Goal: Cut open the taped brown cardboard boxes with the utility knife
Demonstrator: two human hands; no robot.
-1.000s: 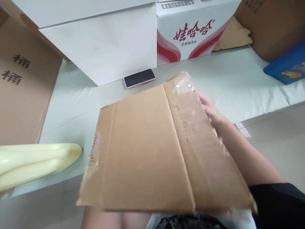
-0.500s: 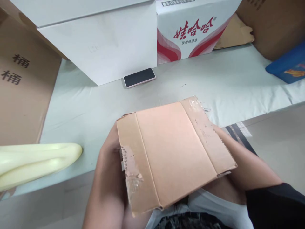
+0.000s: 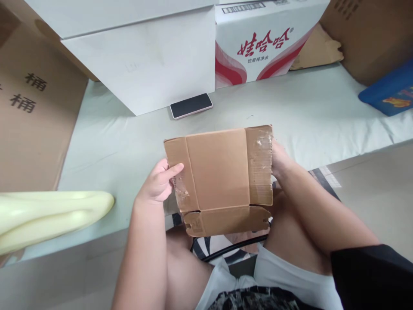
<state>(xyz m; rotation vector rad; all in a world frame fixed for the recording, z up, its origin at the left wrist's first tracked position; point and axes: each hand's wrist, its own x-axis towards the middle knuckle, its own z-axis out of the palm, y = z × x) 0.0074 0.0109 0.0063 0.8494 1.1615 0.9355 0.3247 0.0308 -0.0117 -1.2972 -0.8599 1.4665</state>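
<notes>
A brown cardboard box [image 3: 218, 170], unfolded into a creased sheet, is held up over my lap at the table's front edge. Its side flaps have torn edges with bits of clear tape, and a notched flap hangs at the bottom. My left hand [image 3: 161, 178] grips the left side flap, thumb on the face turned to me and fingers behind. On the opposite side, my right hand [image 3: 280, 159] is at the right flap's edge, its fingers hidden behind the cardboard.
A phone [image 3: 191, 106] lies on the cloth-covered table [image 3: 135, 142] against a big white box [image 3: 145, 69]. Behind stand a red-and-white carton [image 3: 261, 51] and a blue container [image 3: 390, 92]. A pale yellow object [image 3: 54, 217] and a large brown carton [image 3: 35, 129] are at left.
The cardboard has tilted more upright, and its notched bottom flap now shows. My left hand has come out from behind it, thumb on the front. The view has shifted slightly.
</notes>
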